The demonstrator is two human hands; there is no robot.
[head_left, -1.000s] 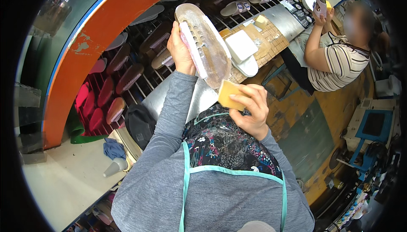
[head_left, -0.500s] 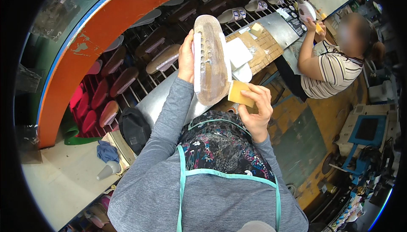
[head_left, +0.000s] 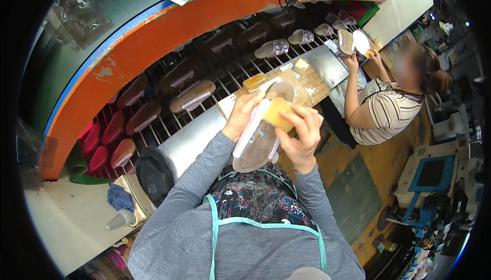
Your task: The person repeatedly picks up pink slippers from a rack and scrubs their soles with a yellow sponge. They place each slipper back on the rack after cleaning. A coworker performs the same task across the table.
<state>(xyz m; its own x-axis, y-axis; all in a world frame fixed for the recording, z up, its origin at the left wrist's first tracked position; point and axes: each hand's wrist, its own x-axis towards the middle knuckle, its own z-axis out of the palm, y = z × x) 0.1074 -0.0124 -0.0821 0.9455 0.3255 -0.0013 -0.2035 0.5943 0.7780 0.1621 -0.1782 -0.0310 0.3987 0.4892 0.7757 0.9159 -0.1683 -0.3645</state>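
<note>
In front of my apron, my left hand is closed around the side of a sandal with its brown underside turned up and pale straps folded along its edges. My right hand pinches a yellow sponge between thumb and fingers. The sponge lies against the middle of the sole and covers part of it. A second yellow sponge rests on the bench just beyond my hands.
A conveyor of metal rods carries sandals and red shoe parts under an orange arch. A tan work board lies beyond my hands. At right, a co-worker holds a sandal and a white piece. A black bag sits left.
The sandal has come down closer to me and tilted. My right hand has brought the sponge from beside the sole onto it. The co-worker now holds a brown-soled sandal beside a white piece.
</note>
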